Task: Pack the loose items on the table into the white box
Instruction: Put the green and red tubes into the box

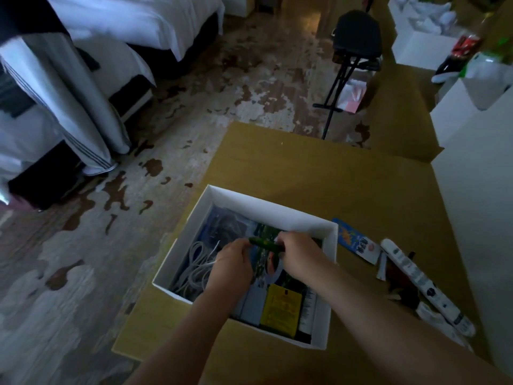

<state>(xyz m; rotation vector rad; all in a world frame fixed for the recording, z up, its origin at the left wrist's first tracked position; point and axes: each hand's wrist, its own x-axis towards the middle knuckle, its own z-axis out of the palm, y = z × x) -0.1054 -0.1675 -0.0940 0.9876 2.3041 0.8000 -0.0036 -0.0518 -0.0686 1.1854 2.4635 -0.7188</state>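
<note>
Dim room. Worn wood floor [194,120] with pale patches runs from 9 to 12 o'clock. Bed [125,20] with white bedding at 11, striped grey cloth [69,107] at 10. Black folding stool [356,37] at 1. White cubes [416,48] at 2. Tan table [319,176] at centre.
</note>
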